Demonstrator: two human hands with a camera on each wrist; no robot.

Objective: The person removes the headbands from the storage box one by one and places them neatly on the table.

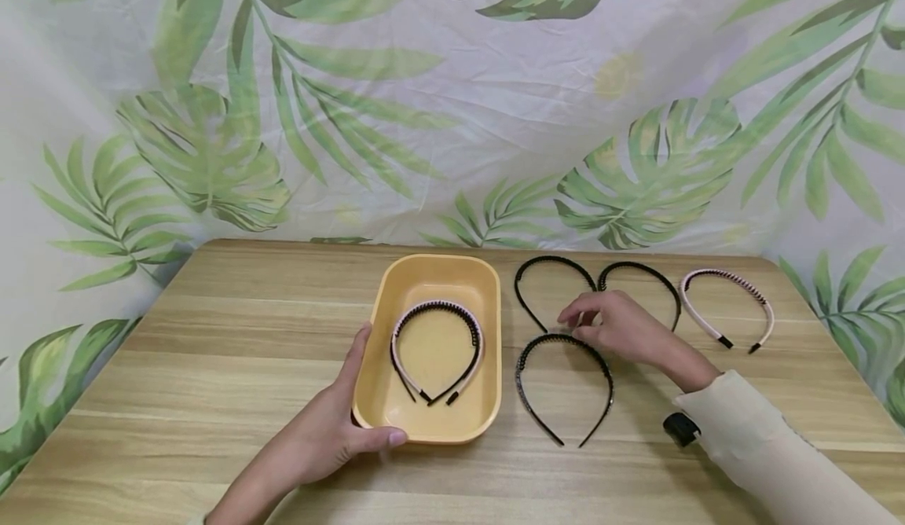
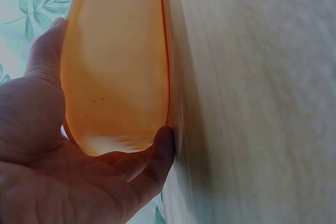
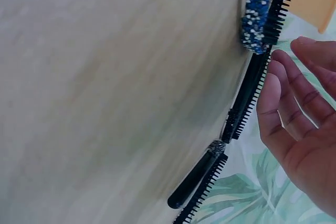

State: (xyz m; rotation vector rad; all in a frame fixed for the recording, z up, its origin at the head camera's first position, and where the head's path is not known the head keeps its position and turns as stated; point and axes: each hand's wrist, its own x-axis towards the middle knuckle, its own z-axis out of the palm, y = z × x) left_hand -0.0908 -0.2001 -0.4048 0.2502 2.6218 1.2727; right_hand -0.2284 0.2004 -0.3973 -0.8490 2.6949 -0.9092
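Note:
My left hand [image 1: 321, 435] holds the yellow plastic box [image 1: 441, 272], its thumb over the near rim and its fingers along the left side. In the left wrist view the fingers curl round the box's end. Inside lie a pale pink headband [image 1: 480, 344] and a dark one, overlapping. My right hand [image 1: 625, 328], fingers loosely bent, hovers over the far arc of a glittery dark headband [image 1: 521, 387]. In the right wrist view its blue sparkling band [image 3: 257, 14] and comb teeth show beside the fingertips, with nothing gripped.
Behind the right hand lie two black headbands, one on the left [image 1: 555, 258] and one on the right [image 1: 639, 266]. A pink headband [image 1: 721, 273] with dark teeth is farther right. The wooden table [image 1: 233, 336] ends at a leaf-patterned cloth [image 1: 509, 124].

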